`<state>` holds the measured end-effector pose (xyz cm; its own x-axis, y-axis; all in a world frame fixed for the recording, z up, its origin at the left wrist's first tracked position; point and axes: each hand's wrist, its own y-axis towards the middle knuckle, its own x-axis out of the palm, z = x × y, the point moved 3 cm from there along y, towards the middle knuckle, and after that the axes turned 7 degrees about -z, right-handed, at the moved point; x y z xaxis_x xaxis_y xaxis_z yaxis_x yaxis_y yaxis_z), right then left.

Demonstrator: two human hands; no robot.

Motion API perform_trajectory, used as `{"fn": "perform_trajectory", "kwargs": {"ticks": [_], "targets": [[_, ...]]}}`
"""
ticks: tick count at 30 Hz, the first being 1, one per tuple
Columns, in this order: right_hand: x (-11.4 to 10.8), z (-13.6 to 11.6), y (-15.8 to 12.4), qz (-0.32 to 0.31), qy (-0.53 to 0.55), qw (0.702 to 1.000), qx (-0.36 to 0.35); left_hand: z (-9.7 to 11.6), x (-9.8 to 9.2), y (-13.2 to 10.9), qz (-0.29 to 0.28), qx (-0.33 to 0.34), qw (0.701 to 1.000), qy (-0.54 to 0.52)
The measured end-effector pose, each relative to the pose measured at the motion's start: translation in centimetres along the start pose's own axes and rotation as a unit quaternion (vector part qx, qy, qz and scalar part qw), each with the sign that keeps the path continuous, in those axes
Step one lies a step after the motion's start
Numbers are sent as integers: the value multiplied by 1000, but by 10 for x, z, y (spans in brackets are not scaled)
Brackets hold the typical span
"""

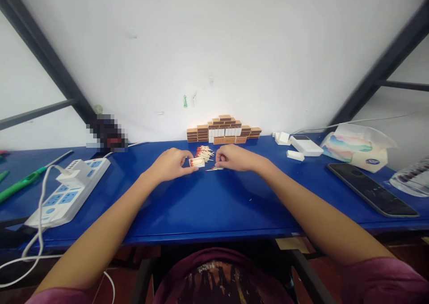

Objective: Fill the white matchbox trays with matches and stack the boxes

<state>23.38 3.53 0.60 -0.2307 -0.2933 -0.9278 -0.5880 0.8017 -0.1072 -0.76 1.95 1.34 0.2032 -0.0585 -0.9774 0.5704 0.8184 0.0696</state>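
Note:
My left hand (172, 163) rests on the blue table (208, 206), fingers curled round a small open matchbox tray (197, 162) with red-tipped matches in it. My right hand (233, 157) lies just right of it, fingers pinched together over a few loose matches (214, 168); what it pinches is too small to name. A loose pile of matches (204, 152) lies right behind both hands. Further back, against the wall, stands a stack of several brown and white matchboxes (224, 129).
A white power strip (69, 188) with a plugged-in charger and cables lies at the left, a green tool (23, 181) beyond it. At the right lie white boxes (300, 146), a tissue pack (358, 147) and a dark phone (372, 188).

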Motion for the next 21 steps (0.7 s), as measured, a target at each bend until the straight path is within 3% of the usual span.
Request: {"fn": "perform_trajectory", "kwargs": {"ticks": [8, 17, 21], "targets": [[9, 5, 3, -62, -25, 997, 44, 1, 4, 1, -19, -7, 998, 54], [14, -6, 5, -8, -68, 998, -10, 8, 6, 1, -34, 4, 998, 52], [21, -17, 4, -16, -72, 997, -37, 5, 5, 0, -22, 9, 998, 57]]}}
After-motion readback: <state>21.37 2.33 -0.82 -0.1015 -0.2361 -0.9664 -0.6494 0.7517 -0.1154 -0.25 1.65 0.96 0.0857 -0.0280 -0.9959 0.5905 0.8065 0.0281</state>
